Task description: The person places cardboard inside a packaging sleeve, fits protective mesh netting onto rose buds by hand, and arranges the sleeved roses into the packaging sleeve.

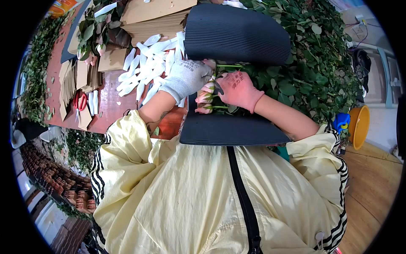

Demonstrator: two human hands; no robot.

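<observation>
Yellow jacket [182, 190] below left hand [186, 77] and right hand [239, 88]; gripping pink roses [204, 98] from opposite sides, seemingly for steadiness.

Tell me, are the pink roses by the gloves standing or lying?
Lying: the pink roses have heads at left, stems running right.

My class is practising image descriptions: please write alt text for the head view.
A person's left hand, gloved in white, and right hand, in pink, touch pale pink roses, with black ribbed matting above and below; white mesh sleeves and stacked cardboard lie to the left, leafy greenery to the right.
</observation>
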